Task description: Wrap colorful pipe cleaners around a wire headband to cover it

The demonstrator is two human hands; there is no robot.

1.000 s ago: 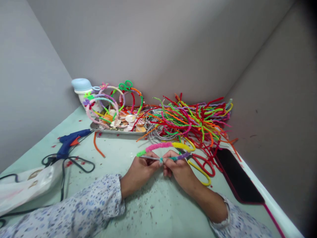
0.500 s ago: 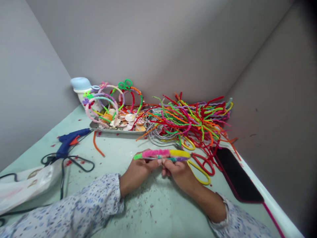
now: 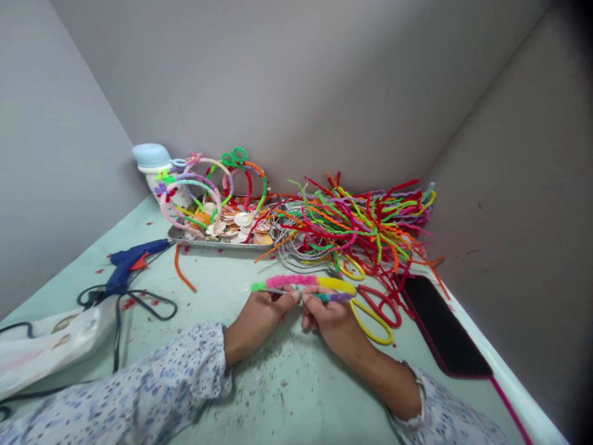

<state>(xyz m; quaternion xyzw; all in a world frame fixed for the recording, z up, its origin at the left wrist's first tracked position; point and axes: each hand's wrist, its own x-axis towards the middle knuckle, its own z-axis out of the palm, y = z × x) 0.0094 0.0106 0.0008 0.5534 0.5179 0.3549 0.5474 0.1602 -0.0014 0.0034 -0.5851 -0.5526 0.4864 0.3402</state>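
Over pale green tabletop, pinches fuzzy multicoloured ring with left hand and right hand, close together.

Blue-lidded bottle back left, near tray of shells; phone flat at right.

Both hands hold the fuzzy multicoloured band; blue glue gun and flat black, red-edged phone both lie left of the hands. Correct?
One error: the head view shows the flat black, red-edged phone right of the right hand, not left. The rest stands: that hand and the left hand hold the fuzzy multicoloured band; the blue glue gun lies left of them.
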